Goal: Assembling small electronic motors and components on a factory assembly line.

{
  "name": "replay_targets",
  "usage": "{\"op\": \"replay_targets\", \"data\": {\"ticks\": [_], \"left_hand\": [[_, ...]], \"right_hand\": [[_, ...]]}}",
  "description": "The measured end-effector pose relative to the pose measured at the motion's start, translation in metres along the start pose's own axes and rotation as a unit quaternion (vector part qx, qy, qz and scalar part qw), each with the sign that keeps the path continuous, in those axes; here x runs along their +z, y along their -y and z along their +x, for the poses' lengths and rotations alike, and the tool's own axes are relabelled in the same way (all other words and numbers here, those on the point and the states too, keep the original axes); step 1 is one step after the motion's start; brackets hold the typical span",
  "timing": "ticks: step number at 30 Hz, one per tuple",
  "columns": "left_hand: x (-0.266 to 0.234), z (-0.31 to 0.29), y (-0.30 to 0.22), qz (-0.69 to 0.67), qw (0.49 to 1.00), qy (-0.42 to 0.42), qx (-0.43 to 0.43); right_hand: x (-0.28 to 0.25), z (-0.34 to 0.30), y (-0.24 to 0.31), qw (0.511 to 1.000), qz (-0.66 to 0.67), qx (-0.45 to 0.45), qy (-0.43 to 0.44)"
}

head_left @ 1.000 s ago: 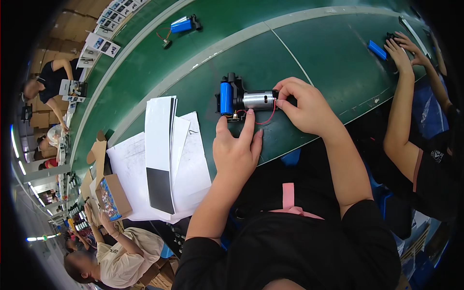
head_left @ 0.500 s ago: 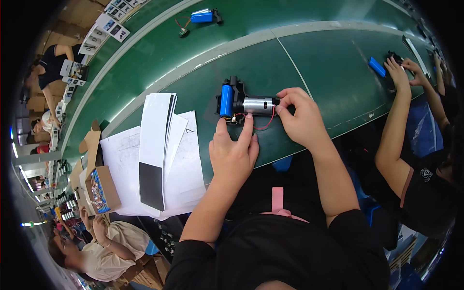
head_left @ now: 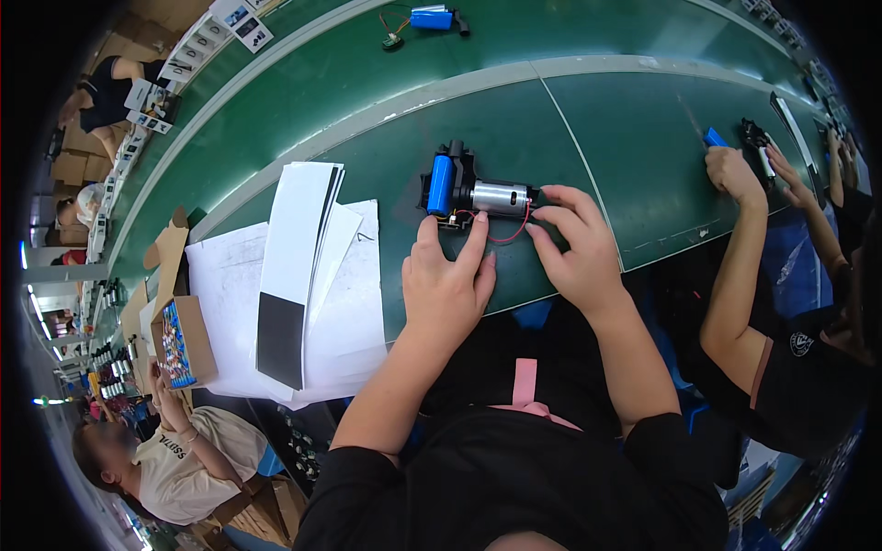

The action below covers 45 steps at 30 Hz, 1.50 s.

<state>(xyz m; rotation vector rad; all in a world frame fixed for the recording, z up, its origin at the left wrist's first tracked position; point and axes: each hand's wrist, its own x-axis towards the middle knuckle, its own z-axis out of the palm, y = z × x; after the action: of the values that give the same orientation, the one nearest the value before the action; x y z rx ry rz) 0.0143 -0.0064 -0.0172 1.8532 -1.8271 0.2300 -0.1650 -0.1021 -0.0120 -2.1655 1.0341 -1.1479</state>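
On the green bench before me lies a small assembly of a black plastic housing point(head_left: 461, 158), a blue cylindrical battery point(head_left: 440, 185) and a silver motor point(head_left: 499, 195). A red wire point(head_left: 511, 240) loops below the motor's right end. My left hand point(head_left: 446, 275) is open, index and middle fingers stretched apart. Their tips touch the assembly's near edge, by a small circuit board point(head_left: 449, 221) and the motor's lower side. At the motor's right end is my right hand point(head_left: 581, 242), its fingers bent and apart from the thumb. Whether its fingertips touch the motor or wire I cannot tell.
White sheets point(head_left: 292, 248) lie on a larger white paper point(head_left: 220, 275) to my left. A cardboard box point(head_left: 197, 340) of small blue-ended parts stands beyond. Another battery unit point(head_left: 432, 18) sits on the far green strip. At right, a co-worker's hands point(head_left: 740, 179) handle similar parts.
My right hand's fingers have opened out from the motor's end, where they were bent close around it. The left hand keeps its place on the assembly. The whole view has shifted slightly.
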Motion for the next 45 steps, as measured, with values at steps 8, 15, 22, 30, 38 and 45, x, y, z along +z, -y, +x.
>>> {"op": "replay_targets", "data": {"ticks": [8,15,22,30,38,45], "left_hand": [[0.000,-0.004,0.000,-0.009,0.999,0.029,-0.019],[-0.002,-0.002,0.002,-0.010,1.000,0.019,-0.009],[-0.003,0.003,0.000,0.003,1.000,0.023,0.004],[-0.006,0.005,-0.002,0.029,0.998,0.047,0.008],[-0.007,0.005,-0.002,0.043,0.998,0.054,0.012],[-0.010,0.006,-0.010,0.063,0.994,0.083,-0.021]], "right_hand": [[0.001,0.014,-0.006,0.991,0.077,0.107,0.030],[-0.006,0.017,-0.008,0.988,0.075,0.099,0.086],[-0.014,0.032,-0.021,0.973,0.116,0.099,0.174],[-0.022,0.046,-0.031,0.965,0.085,0.052,0.244],[-0.016,0.046,-0.029,0.958,0.086,0.118,0.245],[-0.015,0.047,-0.021,0.958,0.076,0.162,0.224]]}}
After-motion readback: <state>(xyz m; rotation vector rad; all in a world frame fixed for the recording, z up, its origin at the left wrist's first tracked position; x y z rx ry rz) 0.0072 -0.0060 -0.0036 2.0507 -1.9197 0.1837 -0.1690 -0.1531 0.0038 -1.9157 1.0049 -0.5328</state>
